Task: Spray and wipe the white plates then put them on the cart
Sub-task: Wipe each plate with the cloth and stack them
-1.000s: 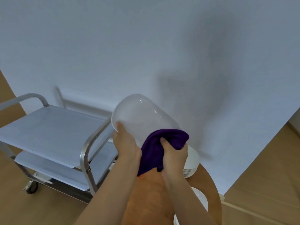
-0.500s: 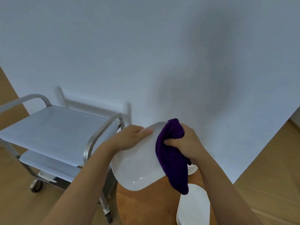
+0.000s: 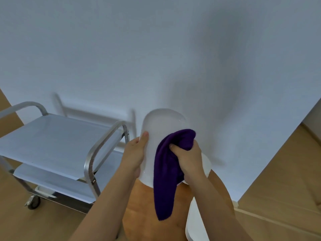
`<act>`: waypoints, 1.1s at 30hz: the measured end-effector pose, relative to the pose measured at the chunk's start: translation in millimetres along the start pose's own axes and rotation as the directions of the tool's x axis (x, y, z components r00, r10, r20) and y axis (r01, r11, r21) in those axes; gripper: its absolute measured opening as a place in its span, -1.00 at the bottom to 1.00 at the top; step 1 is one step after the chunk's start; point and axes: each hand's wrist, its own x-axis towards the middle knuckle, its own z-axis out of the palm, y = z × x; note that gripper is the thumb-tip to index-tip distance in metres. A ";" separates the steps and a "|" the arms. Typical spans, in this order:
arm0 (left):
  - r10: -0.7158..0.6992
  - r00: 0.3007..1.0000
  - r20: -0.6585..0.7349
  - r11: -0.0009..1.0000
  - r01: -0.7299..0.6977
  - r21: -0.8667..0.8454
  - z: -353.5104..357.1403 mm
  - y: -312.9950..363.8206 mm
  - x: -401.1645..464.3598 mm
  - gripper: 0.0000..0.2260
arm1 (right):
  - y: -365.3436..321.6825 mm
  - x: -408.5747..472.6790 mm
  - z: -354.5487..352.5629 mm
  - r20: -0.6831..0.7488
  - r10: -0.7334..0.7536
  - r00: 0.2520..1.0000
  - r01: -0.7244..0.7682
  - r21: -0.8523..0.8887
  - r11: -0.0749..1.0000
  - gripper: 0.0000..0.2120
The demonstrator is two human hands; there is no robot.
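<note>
The left hand grips the tilted white plate above the round table's far edge; the right hand clutches the purple cloth against it; hard rubbing could slip the one-handed hold.

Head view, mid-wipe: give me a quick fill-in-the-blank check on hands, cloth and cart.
1. The left hand grips the edge of a white ____.
2. The right hand holds a cloth coloured ____.
3. The metal cart stands to the person's ____.

Missing words: plate; purple; left
</note>
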 end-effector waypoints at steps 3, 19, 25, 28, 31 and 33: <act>0.022 0.995 -0.092 0.990 -0.034 -0.134 0.0 -0.3 7.4 -0.75 | 11.6 -13.8 4.0 0.069 0.074 0.995 -0.071 -0.039 0.997 -0.66; 0.179 0.978 -0.110 0.974 -0.161 0.160 4.5 -32.7 -8.7 -0.58 | -11.8 9.8 -0.7 -0.079 -0.256 0.963 0.252 -0.061 0.966 -0.58; 0.272 0.956 -0.106 0.962 -0.266 0.066 24.1 -29.3 -10.2 -0.64 | -7.2 15.7 35.2 0.172 -0.414 0.894 0.448 -0.399 0.800 -0.57; 0.262 0.944 -0.201 0.962 -0.273 -0.026 16.7 -16.1 0.4 -0.68 | 19.2 -5.1 41.9 0.325 -0.346 0.880 0.455 -0.371 0.810 -0.74; 0.258 0.931 -0.257 0.955 -0.286 -0.079 1.2 -5.3 12.4 -0.78 | 62.1 -23.2 32.5 0.364 -0.129 0.923 0.264 -0.351 0.898 -0.65; 0.228 0.939 -0.259 0.960 -0.262 -0.102 -6.3 -4.8 17.2 -0.80 | 77.4 -28.5 22.9 0.258 -0.109 0.960 0.215 -0.429 0.878 -0.49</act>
